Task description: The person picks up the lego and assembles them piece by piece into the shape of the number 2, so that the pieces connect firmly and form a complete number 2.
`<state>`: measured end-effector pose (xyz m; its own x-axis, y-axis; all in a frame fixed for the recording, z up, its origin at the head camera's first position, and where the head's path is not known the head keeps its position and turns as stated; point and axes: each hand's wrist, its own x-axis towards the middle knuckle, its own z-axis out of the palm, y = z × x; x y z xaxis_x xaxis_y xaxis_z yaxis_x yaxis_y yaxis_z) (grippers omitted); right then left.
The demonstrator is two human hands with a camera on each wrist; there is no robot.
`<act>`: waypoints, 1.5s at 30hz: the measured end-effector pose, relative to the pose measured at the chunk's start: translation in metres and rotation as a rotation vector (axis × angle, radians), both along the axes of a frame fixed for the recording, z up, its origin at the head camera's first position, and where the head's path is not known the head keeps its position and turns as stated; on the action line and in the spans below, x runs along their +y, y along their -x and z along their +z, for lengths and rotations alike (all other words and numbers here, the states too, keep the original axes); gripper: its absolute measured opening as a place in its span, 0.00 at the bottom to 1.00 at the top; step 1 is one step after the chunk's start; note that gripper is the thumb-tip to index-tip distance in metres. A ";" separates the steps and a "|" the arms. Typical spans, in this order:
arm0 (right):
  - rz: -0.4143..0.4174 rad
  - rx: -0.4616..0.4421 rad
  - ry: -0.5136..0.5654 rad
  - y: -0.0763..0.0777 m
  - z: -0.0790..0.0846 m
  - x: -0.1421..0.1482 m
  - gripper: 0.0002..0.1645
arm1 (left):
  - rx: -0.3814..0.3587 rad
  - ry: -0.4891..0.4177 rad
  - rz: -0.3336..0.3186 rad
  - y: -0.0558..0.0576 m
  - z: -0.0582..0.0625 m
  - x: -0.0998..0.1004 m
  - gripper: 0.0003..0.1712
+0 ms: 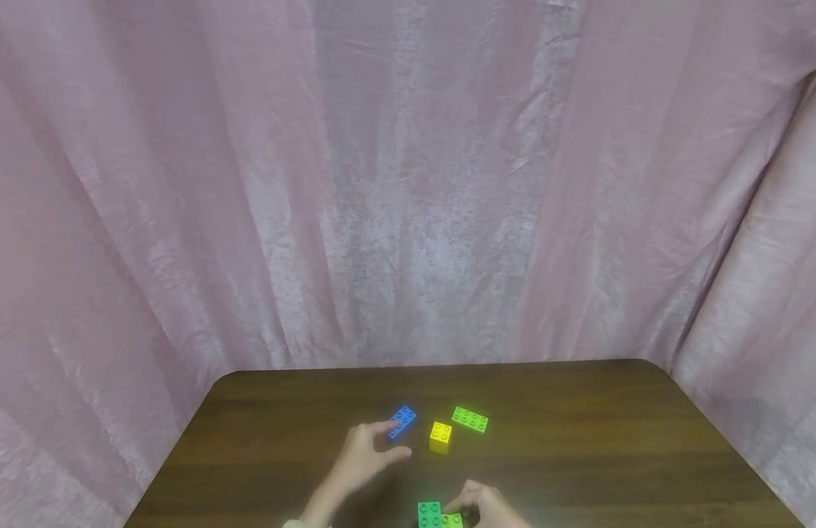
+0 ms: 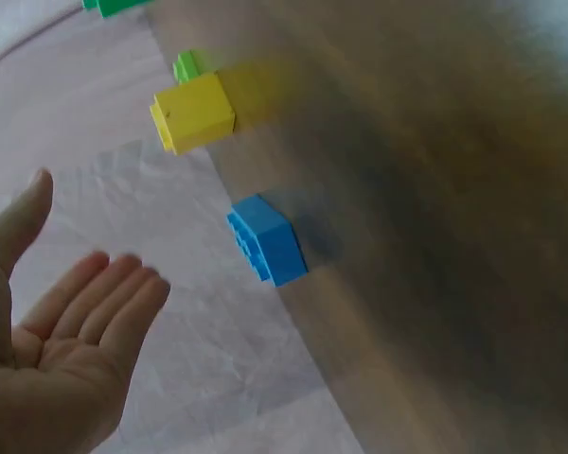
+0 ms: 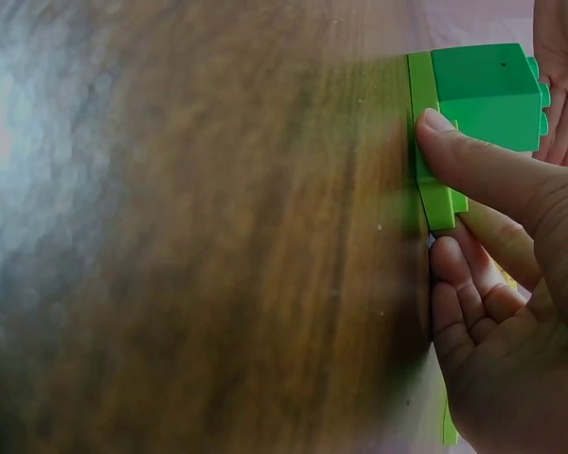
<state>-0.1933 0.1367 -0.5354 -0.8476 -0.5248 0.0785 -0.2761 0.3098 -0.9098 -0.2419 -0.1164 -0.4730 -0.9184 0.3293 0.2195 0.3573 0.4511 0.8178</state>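
Left hand (image 1: 364, 458) is spread wide, holding nothing, by the blue 2x4 brick (image 1: 405, 417) on the table (image 1: 559, 400); can't quite tell if a fingertip touches. I'd pinch square across its long sides. Right hand (image 1: 484, 506) pinches the lime base piece (image 3: 437, 203) under the green brick (image 3: 488, 104). Yellow 2x2 brick (image 1: 440, 438) is near the left thumb, could get bumped; lime 2x4 plate (image 1: 470, 419) is clear.

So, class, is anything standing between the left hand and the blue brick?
Nothing visible: in the head view, the left hand is close by the blue brick, and the yellow brick stands to its right, out of the way.
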 end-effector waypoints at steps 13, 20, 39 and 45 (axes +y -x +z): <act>0.020 0.111 -0.028 0.003 -0.006 0.000 0.12 | -0.002 0.028 0.197 0.032 -0.020 0.008 0.33; 0.025 0.148 -0.063 0.004 -0.004 0.001 0.11 | -0.035 0.079 0.267 0.036 -0.032 0.005 0.34; 0.001 0.152 -0.064 0.007 -0.007 0.001 0.11 | -0.105 0.231 0.397 0.042 -0.040 0.015 0.33; 0.010 0.059 -0.027 0.006 -0.009 0.001 0.10 | -0.103 0.233 0.413 0.042 -0.042 0.018 0.30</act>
